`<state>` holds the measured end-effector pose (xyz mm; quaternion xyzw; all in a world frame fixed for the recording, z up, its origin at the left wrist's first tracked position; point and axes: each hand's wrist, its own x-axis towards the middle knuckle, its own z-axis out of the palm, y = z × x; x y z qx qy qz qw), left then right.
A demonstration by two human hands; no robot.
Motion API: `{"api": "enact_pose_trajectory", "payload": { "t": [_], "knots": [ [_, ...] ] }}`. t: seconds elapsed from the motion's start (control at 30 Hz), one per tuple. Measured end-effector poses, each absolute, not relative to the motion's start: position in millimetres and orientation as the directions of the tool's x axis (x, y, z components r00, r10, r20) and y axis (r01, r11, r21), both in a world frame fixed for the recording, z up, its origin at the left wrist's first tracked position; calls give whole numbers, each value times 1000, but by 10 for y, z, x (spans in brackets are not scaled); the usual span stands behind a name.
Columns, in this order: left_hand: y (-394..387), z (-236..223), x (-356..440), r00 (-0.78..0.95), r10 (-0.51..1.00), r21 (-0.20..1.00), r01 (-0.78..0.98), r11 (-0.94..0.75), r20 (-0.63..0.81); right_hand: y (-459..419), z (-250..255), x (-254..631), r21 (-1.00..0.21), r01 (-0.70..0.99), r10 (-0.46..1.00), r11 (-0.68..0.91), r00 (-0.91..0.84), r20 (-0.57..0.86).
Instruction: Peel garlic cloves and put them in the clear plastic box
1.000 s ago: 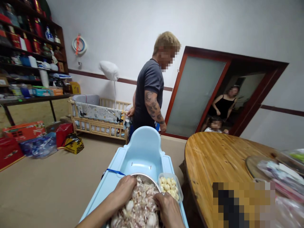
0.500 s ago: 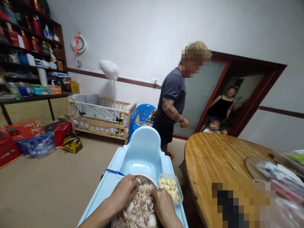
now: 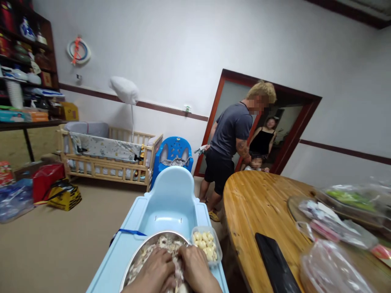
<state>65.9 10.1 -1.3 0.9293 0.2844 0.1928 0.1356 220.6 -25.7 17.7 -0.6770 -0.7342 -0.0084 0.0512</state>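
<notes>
A round metal bowl (image 3: 171,233) holds garlic mixed with loose papery skins (image 3: 166,243). It stands on the tray of a light blue child's high chair (image 3: 168,189). Inside the bowl, my left hand (image 3: 157,266) is closed, its fingers curled into the garlic. My right hand (image 3: 197,266) is beside it on the right, also closed into the garlic. Both sets of fingertips are hidden among the garlic and skins. Just right of the bowl, a clear plastic container (image 3: 218,254) holds peeled garlic cloves (image 3: 205,243).
A wooden table (image 3: 259,191) is close on the right, with a black phone-like object (image 3: 275,260) and plastic bags (image 3: 331,268). One person (image 3: 230,126) bends toward a child at the doorway; another person (image 3: 262,140) stands behind. A crib (image 3: 106,162) and blue chair (image 3: 174,150) stand ahead.
My hands have drawn closer together and lower in the bowl; the heaped skins have come down and more rim shows. The standing person has moved toward the doorway and bent over. My view has turned right.
</notes>
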Motion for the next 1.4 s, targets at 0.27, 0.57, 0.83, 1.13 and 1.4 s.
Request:
{"api": "enact_pose_trajectory", "payload": {
  "t": [0.27,0.57,0.83,1.13,1.4],
  "knots": [
    [142,-135,676,759,554,335,452,-827,343,-292,262,2137,-32,995,994,95,-94,53],
    [49,171,517,769,586,476,427,-769,256,-244,326,2190,-104,989,994,108,-106,19],
    [71,300,442,751,608,556,400,-728,256,-273,351,2200,-78,990,993,117,-117,4],
    [141,319,343,717,630,563,401,-723,298,-275,342,2228,-39,985,986,166,-167,-20],
    [124,226,388,697,652,485,479,-732,297,-263,365,2147,-56,988,990,140,-141,-2]
  ]
}}
